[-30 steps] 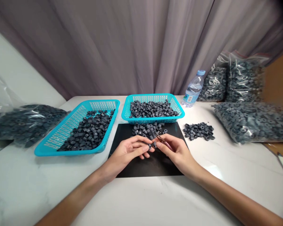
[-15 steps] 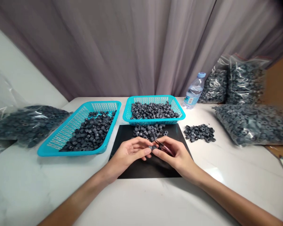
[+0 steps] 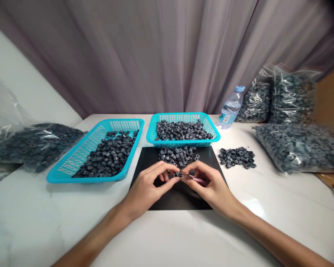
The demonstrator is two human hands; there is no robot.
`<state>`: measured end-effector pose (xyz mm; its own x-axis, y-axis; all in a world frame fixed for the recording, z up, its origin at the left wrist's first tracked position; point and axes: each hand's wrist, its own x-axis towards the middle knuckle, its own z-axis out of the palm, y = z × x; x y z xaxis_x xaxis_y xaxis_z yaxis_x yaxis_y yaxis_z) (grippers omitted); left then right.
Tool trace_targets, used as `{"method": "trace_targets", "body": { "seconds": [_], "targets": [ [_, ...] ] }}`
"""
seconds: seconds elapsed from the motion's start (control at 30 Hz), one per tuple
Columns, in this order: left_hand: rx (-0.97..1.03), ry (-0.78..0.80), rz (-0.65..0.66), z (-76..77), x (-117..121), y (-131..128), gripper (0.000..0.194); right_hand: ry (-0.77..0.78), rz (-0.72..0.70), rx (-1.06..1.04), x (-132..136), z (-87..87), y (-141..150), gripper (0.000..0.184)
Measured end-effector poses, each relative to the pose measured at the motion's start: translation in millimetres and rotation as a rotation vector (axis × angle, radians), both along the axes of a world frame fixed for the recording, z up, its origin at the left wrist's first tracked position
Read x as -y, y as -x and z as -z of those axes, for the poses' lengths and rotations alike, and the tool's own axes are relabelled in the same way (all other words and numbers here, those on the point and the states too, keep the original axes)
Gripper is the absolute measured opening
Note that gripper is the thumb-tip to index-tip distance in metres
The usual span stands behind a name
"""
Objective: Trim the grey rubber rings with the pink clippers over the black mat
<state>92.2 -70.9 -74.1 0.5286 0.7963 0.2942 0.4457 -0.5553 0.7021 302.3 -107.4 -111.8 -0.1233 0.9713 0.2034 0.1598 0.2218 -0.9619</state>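
Note:
My left hand [image 3: 151, 185] pinches a small dark grey ring-shaped piece [image 3: 177, 174] between thumb and fingertips, over the black mat [image 3: 172, 198]. My right hand [image 3: 208, 181] is closed round a slim pink-handled tool [image 3: 197, 180] that looks like small snips. The tool's dark tip meets the piece where the fingertips of both hands come together. Fingers partly hide the piece and the tip. Just beyond my hands, a heap of similar grey rings [image 3: 178, 155] lies on the mat's far part.
One turquoise basket [image 3: 54, 178] of grey pieces stands at left, another turquoise basket [image 3: 183, 144] behind the mat. At right are a loose pile of rings [image 3: 236, 157], a water bottle [image 3: 231, 108] and bulging clear bags [image 3: 300, 148]. Another filled bag [image 3: 44, 144] lies far left.
The snips' two blades, spread apart before, now look closed together at the piece. My left fingers have drawn in around it. The view has shifted slightly.

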Motion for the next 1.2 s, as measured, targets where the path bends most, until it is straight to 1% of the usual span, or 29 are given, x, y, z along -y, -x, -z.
{"method": "trace_targets", "body": {
  "seconds": [0.2,0.37,0.47,0.7,1.0,1.2],
  "targets": [
    [-0.002,0.027,-0.010,2.3,-1.4,0.4,0.013,0.016,-0.007,-0.022,0.0,-1.7,0.1,0.019],
    [0.032,-0.032,0.016,5.0,-2.1,0.7,0.015,0.016,-0.016,-0.066,-0.6,-1.7,0.5,0.018],
    [0.048,-0.038,0.021,6.2,-2.4,0.6,0.016,0.021,-0.020,-0.084,-1.6,-0.9,0.4,0.017],
    [0.058,0.014,0.061,6.9,-2.6,1.1,0.013,0.051,-0.029,-0.120,-2.3,0.9,-0.9,0.016],
    [0.079,0.053,0.057,6.0,-3.0,1.5,0.016,0.091,-0.050,-0.164,-4.5,0.2,-0.6,0.017],
    [0.095,0.083,0.055,6.7,-3.3,1.2,0.014,0.103,-0.040,-0.166,-3.0,-0.1,1.0,0.021]
  ]
}}
